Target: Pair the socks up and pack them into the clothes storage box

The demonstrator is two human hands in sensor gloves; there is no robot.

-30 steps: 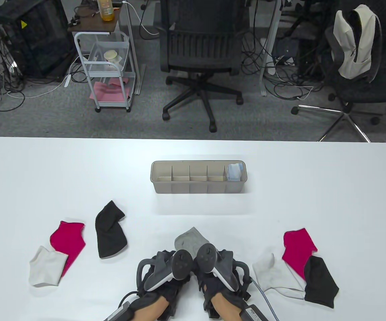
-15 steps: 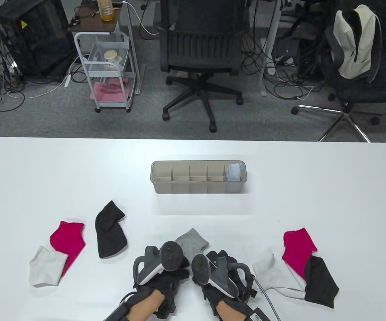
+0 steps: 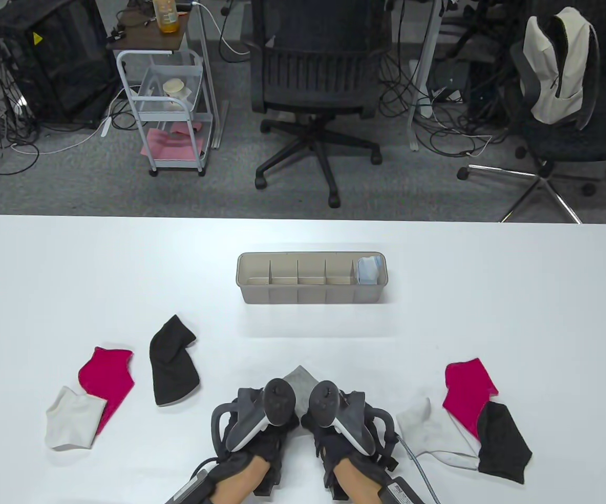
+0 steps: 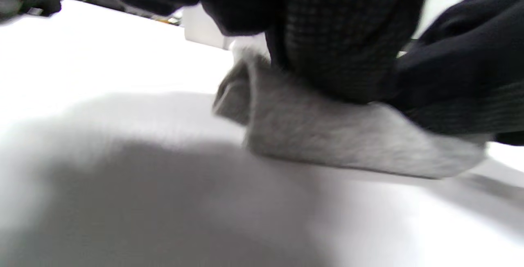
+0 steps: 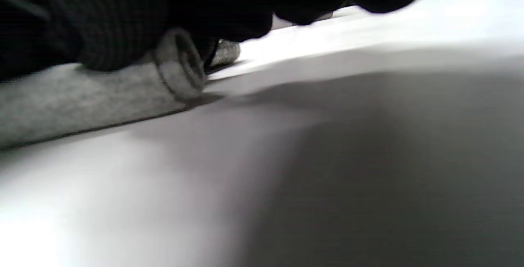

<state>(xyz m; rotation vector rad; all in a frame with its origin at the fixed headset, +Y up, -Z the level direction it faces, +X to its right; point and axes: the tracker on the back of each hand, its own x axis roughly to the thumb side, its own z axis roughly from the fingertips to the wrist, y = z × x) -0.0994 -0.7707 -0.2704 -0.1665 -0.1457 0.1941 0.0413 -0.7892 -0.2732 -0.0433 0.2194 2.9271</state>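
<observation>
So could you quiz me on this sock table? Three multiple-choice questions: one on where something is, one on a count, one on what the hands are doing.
1. Which compartment of the storage box holds the pale blue socks?
A. Far left
B. Middle
C. Far right

2. How many pink socks lie on the table?
A. One
B. Two
C. Three

3. What are the left hand and right hand doing?
A. Working the grey socks
B. Lifting the box
C. Resting flat on bare table

Answers:
1. C: the blue bundle fills the right-end cell.
2. B: one pink sock lies left, one right.
3. A: both wrist views show gloved fingers on the rolled grey fabric.
</observation>
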